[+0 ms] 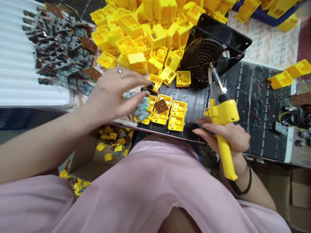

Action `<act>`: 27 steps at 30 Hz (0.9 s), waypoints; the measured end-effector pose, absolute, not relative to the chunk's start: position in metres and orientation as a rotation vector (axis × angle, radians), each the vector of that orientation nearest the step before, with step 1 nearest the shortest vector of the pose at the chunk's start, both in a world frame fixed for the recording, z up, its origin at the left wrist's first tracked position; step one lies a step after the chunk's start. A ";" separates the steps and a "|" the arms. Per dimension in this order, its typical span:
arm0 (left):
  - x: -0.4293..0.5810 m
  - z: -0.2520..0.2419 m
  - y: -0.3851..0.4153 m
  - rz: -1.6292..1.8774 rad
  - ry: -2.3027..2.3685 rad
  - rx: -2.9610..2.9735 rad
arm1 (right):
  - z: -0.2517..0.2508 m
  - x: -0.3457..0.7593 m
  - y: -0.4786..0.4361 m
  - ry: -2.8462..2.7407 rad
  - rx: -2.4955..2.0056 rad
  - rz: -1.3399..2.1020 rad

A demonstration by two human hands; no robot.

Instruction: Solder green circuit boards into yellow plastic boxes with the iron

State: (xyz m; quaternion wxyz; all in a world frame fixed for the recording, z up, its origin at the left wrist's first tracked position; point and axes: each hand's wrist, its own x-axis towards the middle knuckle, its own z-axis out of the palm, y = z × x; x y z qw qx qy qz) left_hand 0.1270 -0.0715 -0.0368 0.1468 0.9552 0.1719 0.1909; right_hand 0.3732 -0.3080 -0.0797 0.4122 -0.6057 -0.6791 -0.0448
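My left hand (121, 92) pinches a small part with wires, partly hidden by the fingertips, above the yellow housings. Just under it lies a green-grey circuit board (141, 109) across some housings at the table edge. A brown square board (161, 106) rests on the neighbouring yellow housing (159, 119). To its right sit two more open yellow housings (176, 123), side by side. My right hand (225, 136) is wrapped round a yellow soldering gun (224, 113), its metal tip pointing up and away, in front of the black fan.
A heap of yellow housings (138, 42) covers the back. The black fan (204, 58) stands tilted right of it. Wired circuit boards (63, 48) pile up at left beside a white ribbed sheet (14, 64). Below the table edge is a cardboard box (85, 158) with yellow pieces.
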 end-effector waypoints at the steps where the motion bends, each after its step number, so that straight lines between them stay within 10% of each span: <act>1: 0.130 -0.038 -0.070 0.574 0.594 2.733 | -0.078 0.374 -0.311 -1.696 -1.490 -0.158; 9: 0.170 -0.060 -0.091 0.543 0.969 2.682 | -0.084 0.382 -0.313 -1.745 -1.373 -0.237; 27: 0.164 -0.087 -0.030 0.578 0.218 2.960 | -0.125 0.358 -0.293 -1.796 -1.480 -0.153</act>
